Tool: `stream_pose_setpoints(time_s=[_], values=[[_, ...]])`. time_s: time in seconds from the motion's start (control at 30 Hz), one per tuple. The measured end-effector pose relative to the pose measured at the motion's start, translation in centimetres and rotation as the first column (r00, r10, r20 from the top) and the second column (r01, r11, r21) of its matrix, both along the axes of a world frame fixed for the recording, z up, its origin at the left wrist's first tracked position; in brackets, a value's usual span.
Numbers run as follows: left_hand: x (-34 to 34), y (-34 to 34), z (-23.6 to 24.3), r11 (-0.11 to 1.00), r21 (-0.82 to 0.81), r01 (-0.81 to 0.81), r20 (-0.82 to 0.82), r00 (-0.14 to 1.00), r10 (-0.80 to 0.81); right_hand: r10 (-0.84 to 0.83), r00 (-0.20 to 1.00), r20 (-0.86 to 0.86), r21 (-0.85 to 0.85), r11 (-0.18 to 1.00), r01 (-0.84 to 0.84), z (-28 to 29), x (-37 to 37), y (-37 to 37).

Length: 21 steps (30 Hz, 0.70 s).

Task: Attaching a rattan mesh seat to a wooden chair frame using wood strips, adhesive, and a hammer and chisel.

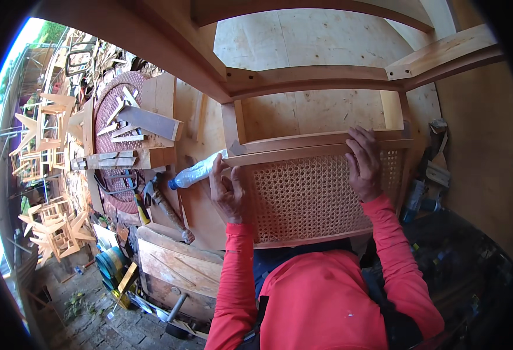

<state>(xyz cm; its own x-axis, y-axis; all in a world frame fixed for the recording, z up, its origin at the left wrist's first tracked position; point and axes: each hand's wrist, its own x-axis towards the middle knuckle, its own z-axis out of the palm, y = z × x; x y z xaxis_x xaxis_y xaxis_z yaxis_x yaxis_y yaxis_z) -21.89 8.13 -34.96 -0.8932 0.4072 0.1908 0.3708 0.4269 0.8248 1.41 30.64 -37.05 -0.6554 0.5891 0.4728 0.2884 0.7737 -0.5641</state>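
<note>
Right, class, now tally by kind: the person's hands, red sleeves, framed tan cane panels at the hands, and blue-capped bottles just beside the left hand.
Hands (left hand, right hand): 2
Red sleeves: 2
Cane panel: 1
Blue-capped bottle: 1
Total: 6

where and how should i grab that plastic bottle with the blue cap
Probably around the middle of the plastic bottle, from above: it appears to lie on its side, body uncovered, with the blue cap pointing left and its other end close to the left hand.
</note>
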Motion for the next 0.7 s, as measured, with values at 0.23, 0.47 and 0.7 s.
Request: stream_pose_setpoints(time_s=[0.23, 0.47, 0.7], values=[[0.3, 0.4, -0.5, 0.999, 0.045, -0.028, -0.010, 1.000, 0.028, -0.010, 1.000, -0.011, -0.002, 1.000, 0.010, -0.2, -0.2, 0.0], [0.3, 0.0, -1.1, 0.997, 0.058, -0.054, 0.050, 0.997, 0.051, 0.006, 0.999, -0.035, -0.020, 1.000, -0.006, -0.3, -0.3, 0.1], [0.3, 0.9, -1.3, 0.999, 0.019, -0.045, -0.036, 0.998, 0.046, -0.033, 0.997, -0.063, -0.004, 0.999, 0.033, -0.1, 0.6, 0.4]])
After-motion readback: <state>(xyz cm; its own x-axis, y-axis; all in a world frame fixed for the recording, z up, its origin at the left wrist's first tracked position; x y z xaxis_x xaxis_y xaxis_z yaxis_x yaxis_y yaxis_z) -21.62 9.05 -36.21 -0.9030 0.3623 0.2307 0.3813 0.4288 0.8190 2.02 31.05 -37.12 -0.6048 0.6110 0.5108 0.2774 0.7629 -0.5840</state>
